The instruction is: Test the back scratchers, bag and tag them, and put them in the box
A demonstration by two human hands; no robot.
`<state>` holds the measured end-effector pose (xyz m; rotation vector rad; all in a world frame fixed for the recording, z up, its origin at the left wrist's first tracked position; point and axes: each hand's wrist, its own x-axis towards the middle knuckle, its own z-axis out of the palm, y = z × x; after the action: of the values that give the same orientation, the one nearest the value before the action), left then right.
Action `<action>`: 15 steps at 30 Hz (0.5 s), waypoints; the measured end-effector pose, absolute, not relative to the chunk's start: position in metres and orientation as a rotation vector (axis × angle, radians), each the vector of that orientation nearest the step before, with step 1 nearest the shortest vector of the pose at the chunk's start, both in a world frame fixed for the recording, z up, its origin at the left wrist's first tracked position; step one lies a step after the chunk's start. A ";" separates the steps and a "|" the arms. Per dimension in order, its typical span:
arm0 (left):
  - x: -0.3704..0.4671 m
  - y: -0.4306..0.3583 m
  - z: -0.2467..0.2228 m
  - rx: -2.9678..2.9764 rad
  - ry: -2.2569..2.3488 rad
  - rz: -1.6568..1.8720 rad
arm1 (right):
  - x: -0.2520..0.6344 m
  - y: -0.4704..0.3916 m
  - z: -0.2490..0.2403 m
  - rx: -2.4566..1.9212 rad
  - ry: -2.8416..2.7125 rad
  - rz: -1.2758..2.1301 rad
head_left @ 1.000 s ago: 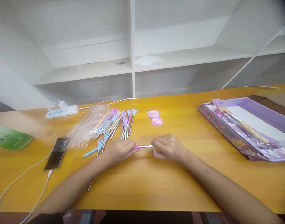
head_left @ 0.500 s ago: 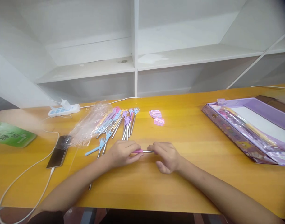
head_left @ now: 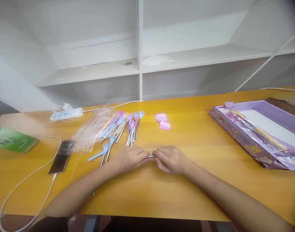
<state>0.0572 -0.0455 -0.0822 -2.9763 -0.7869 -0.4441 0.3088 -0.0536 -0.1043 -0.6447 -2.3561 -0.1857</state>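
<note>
- One green package (head_left: 14, 139) at far left, then a dark phone (head_left: 61, 157) lying on the wooden table (head_left: 147, 193).
- Next, clear plastic wrappers (head_left: 88, 130), right beside a bunch of silver sticks (head_left: 131, 125) with small hand-shaped heads in blue, purple and yellow.
- Left hand (head_left: 131, 158), fingers closed around the pink part of a rod (head_left: 152, 156).
- Between both hands, in front of the person: that rod, roughly level. Probably light and stiff, with smooth metal likely to slip under dry fingertips; perhaps easy to bend if forced sideways. Best held by the pink part, with the far end steadied.
- In looks: short stretch of shiny silver showing, plus a sliver of pink; head and ends hidden.
- Beyond, small pink cards (head_left: 164, 125), overlapping.
- Right hand (head_left: 170, 159), fingers curled, grasping the silver end.
- Far right, a purple box (head_left: 239, 135).
</note>
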 end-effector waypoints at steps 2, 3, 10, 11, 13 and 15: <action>0.059 -0.047 -0.085 -2.950 -0.813 -0.297 | 0.307 -0.052 -0.105 -0.698 -2.400 -0.226; 0.060 -0.048 -0.084 -2.940 -0.850 -0.222 | 0.305 -0.051 -0.107 -0.739 -2.420 -0.227; 0.064 -0.050 -0.076 -2.918 -1.100 0.055 | 0.301 -0.041 -0.117 -0.966 -2.528 -0.073; 0.064 -0.050 -0.077 -2.931 -1.138 0.052 | 0.302 -0.040 -0.116 -0.999 -2.552 -0.038; 0.067 -0.052 -0.082 -2.936 -1.223 0.051 | 0.303 -0.040 -0.110 -1.080 -2.598 0.021; 0.069 -0.054 -0.083 -2.915 -1.279 0.070 | 0.304 -0.041 -0.102 -1.157 -2.649 0.033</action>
<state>0.0690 -0.0544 -0.0827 -2.9146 -1.2786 0.0699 0.3037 -0.0409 -0.1025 -1.1573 -2.6489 0.0334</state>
